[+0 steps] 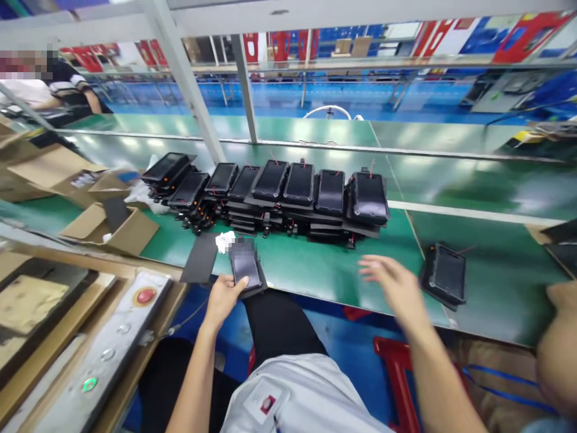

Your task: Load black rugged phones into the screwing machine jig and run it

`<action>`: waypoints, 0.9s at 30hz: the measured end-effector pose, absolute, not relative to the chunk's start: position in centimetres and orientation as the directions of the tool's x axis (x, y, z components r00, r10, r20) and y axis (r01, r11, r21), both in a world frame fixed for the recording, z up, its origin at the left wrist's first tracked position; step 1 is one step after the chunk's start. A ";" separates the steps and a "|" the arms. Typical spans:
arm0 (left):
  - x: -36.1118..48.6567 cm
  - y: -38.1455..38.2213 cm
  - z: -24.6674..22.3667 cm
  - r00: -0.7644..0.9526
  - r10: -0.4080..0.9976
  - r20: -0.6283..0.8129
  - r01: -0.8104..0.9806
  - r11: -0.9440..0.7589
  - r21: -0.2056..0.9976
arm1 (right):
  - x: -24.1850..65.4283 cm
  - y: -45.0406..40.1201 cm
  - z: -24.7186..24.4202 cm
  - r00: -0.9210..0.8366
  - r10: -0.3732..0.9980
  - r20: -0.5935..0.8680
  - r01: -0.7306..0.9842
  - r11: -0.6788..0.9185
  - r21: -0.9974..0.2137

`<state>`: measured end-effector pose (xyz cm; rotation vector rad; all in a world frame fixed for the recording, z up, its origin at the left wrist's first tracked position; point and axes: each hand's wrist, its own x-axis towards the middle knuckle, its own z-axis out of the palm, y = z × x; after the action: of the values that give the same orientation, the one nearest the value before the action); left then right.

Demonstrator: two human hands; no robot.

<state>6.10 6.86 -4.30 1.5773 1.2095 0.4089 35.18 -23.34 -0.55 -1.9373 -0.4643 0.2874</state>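
Far end of black device (246, 269) blurred; your left hand (228, 296) grips it, right hand (391, 282) open, empty.

From my end I can read no text, number or sign; the badge's (265, 403) print is too small.

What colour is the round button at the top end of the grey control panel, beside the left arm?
Red; the head view shows it.
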 end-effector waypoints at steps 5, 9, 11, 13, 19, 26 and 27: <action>6.4 6.8 -4.7 0.459 0.828 -0.320 0.511 0.049 0.858 | 25.5 -4.6 -2.6 0.371 0.892 -0.260 -0.034 -0.267 -0.963; 6.8 7.0 -5.0 0.471 0.840 -0.268 0.546 -0.039 0.837 | 25.4 1.5 -2.9 0.376 0.844 -0.383 0.170 -0.470 -0.866; 7.0 6.7 -5.1 0.489 0.840 -0.234 0.556 -0.093 0.826 | 26.3 1.8 -2.8 0.342 0.831 -0.438 0.136 -0.505 -0.852; 7.3 6.2 -5.1 0.506 0.838 -0.205 0.563 -0.140 0.815 | 26.8 1.5 -2.8 0.299 0.840 -0.453 0.050 -0.487 -0.872; 7.5 5.6 -3.9 0.531 0.826 -0.187 0.606 -0.217 0.765 | 25.8 1.3 -3.0 0.290 0.851 -0.439 -0.162 -0.408 -0.898; 7.6 6.0 -1.8 0.465 0.880 -0.102 0.659 -0.267 0.704 | 25.1 1.7 -2.6 0.348 0.879 -0.327 -0.303 -0.224 -0.926; 7.7 6.0 -1.5 0.454 0.889 -0.065 0.643 -0.276 0.715 | 25.1 1.6 -2.3 0.366 0.882 -0.297 -0.311 -0.185 -0.932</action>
<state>7.68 6.02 -1.50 2.0201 1.2748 0.4595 25.12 1.61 -2.27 -1.3504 -0.5728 1.1790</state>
